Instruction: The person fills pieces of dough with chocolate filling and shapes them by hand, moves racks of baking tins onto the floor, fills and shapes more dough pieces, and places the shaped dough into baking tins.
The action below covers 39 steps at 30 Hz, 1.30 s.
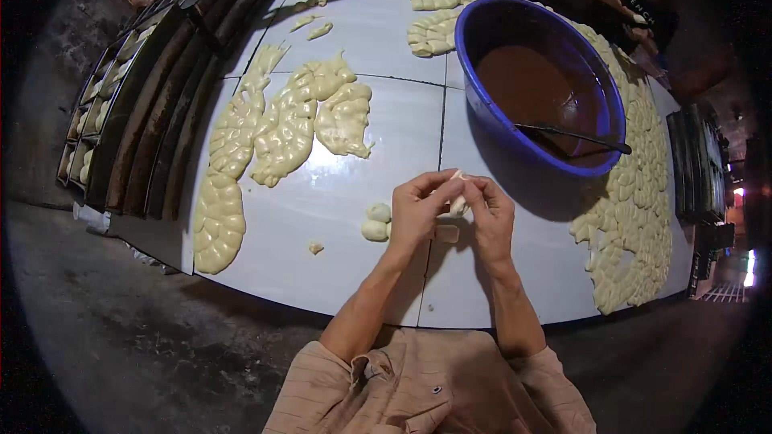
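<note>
A small piece of pale dough [458, 204] is pinched between the fingertips of my left hand [420, 207] and my right hand [492, 221], above the white table. Both hands are closed on it, and the fingers hide much of it. Just left of my left hand, several smooth dough balls [375, 223] sit close together. Under the hands lies a small pale flat piece [446, 234] whose kind I cannot tell. A dough scrap [316, 247] rests farther left. Beyond my right hand stands a blue basin [473, 96] with brown filling [523, 72] and a dark-handled utensil [579, 138] in it.
Joined, flattened dough pieces [289, 124] cover the table's left side, and a long sheet of them [635, 225] runs along the right. Stacked trays [696, 165] stand at the right edge; a rack with dough [104, 104] stands left. A person [627, 8] is at the far right.
</note>
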### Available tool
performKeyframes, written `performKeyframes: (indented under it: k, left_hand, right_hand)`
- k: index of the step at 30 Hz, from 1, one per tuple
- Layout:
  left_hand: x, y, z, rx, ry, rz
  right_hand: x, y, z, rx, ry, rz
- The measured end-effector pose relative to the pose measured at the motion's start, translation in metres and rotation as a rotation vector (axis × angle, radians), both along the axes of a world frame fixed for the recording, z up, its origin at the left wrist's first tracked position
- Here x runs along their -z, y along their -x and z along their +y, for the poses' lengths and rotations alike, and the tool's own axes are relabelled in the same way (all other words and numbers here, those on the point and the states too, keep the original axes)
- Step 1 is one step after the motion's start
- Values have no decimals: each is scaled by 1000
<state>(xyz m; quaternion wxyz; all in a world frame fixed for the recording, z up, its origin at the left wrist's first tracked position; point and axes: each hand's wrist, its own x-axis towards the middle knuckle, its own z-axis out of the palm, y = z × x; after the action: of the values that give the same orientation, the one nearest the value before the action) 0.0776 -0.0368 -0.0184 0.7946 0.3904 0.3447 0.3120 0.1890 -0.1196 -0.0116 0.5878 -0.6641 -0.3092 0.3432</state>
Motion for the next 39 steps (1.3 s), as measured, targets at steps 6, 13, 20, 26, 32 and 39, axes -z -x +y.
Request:
performKeyframes:
  k: [6, 13, 20, 26, 32, 39]
  left_hand:
    - [-24, 13, 6, 29, 49, 78]
    - [-20, 22, -3, 109, -180, 6]
    - [-16, 21, -15, 181, -51, -44]
    - [-13, 26, -9, 128, -118, 111]
    - [-18, 34, -4, 231, -301, 388]
    - [16, 57, 13, 519, -1230, 694]
  right_hand:
    - [-6, -6, -16, -292, -143, -426]
    - [-3, -3, -8, -96, -344, -163]
    - [15, -3, -4, 47, -368, -567]
    - [-1, 6, -14, -47, -179, -281]
    - [-7, -4, -33, -216, -15, -340]
    - [27, -10, -36, -397, 235, -708]
